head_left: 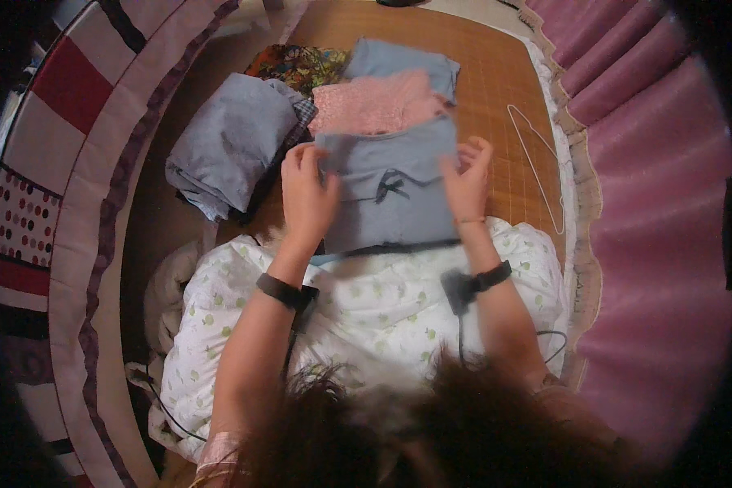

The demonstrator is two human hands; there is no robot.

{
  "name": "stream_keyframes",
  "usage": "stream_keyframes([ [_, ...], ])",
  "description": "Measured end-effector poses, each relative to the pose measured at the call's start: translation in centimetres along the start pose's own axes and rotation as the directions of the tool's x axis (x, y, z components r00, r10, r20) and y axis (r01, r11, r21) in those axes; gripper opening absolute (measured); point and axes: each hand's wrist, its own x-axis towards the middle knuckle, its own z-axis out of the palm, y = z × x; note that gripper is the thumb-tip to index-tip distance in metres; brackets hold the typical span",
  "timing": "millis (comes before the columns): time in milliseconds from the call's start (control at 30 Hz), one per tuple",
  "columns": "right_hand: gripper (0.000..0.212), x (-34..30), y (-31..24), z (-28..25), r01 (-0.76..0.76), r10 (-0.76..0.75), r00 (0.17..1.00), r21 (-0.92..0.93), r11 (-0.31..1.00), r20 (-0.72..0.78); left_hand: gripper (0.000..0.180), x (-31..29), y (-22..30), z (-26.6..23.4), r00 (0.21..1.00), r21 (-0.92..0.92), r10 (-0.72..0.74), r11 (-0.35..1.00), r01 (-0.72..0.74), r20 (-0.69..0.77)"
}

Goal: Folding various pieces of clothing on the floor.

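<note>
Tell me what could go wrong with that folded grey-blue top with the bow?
The folded grey-blue top might lose its neat shape if the left hand and right hand at its sides moved unevenly. The dark bow could get crumpled. And the thin black cable from the right wrist's black strap might snag on the white bedding.

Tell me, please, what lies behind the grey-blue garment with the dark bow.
Beyond the grey-blue garment, a pink garment shows, and past that a blue cloth. The pink one's near edge is hidden, so what lies there cannot be seen.
</note>
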Motion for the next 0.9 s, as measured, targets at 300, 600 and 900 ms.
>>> stream_keyframes([
  [300,0.055,-1.4,0.1,1.8,0.615,-0.341,0.772,-0.494,0.615,0.536,0.053,-1.4,-0.4,0.7,0.896,0.212,0.111,0.952,-0.22,0.43],
  [600,0.059,-1.1,2.3,2.0,0.413,-0.153,0.89,-0.62,0.667,0.429,0.055,-1.3,-1.1,0.8,0.886,0.222,-0.081,0.975,-0.025,0.457],
  [900,0.05,-2.8,-1.2,0.3,0.13,-0.088,0.987,-0.336,0.933,0.136,0.045,-0.1,0.6,-1.2,0.914,0.048,-0.261,0.965,0.259,0.312],
])
